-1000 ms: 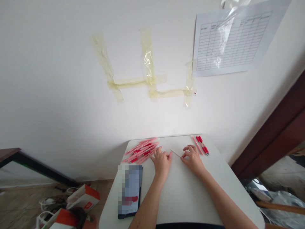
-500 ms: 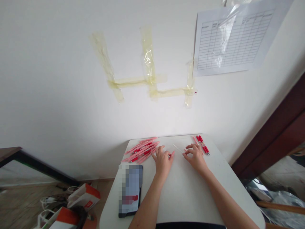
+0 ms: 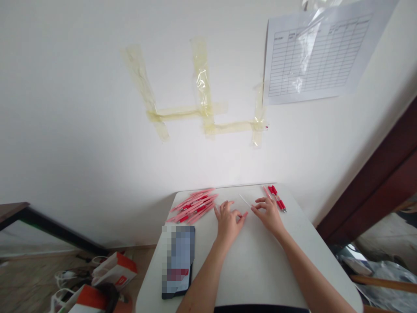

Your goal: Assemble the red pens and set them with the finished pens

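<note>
My left hand (image 3: 229,224) is over the middle of the white table, thumb and forefinger pinched on a small pink piece (image 3: 245,214) whose kind I cannot make out. Facing it, my right hand (image 3: 267,214) pinches the lower end of a thin white pen refill (image 3: 244,200), which slants up and to the left. Left of my left hand lies a pile of pink and red pens (image 3: 195,205). Just beyond my right hand are a few red pens (image 3: 280,203) and a slim pink stick (image 3: 266,190).
A phone with a blurred screen (image 3: 180,261) lies at the table's left side. The white table (image 3: 254,274) meets a wall with yellowish tape (image 3: 203,82) and a taped paper chart (image 3: 319,56). Orange and white bags (image 3: 115,269) stand on the floor at left.
My left hand has moved right with the pink piece, closer to my right hand. My right hand and the refill have shifted only slightly.
</note>
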`<act>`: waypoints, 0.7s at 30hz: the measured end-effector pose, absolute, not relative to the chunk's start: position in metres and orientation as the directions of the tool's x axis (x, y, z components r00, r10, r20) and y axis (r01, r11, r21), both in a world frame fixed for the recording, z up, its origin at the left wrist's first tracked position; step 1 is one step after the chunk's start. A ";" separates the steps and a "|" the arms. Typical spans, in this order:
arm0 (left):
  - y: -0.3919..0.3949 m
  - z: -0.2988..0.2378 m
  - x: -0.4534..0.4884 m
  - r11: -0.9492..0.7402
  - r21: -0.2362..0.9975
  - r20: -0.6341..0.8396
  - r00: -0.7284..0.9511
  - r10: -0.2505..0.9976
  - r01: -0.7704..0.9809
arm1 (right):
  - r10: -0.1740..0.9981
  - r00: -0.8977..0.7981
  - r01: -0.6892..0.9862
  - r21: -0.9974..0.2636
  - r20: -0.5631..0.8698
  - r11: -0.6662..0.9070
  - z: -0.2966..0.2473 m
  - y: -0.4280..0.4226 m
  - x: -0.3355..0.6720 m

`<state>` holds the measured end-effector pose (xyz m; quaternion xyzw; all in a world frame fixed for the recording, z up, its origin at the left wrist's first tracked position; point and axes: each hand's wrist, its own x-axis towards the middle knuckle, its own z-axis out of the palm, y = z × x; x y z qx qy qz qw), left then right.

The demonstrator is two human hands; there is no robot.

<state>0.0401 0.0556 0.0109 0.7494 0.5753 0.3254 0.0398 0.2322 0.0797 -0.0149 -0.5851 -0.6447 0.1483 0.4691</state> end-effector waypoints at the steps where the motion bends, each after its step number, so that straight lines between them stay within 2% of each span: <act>1: 0.055 0.011 0.041 -0.343 0.434 0.442 0.135 0.887 0.833 | 0.898 0.127 0.607 -0.749 0.421 0.265 -0.015 0.080 0.233; 9: 0.049 0.012 0.048 -0.397 0.448 0.440 0.189 0.878 0.801 | 0.919 0.154 0.508 -0.827 0.364 0.242 -0.017 0.085 0.237; 21: 0.042 0.018 0.062 -0.381 0.521 0.459 0.126 0.880 0.764 | 0.937 0.251 0.241 -0.954 0.241 0.181 -0.014 0.083 0.229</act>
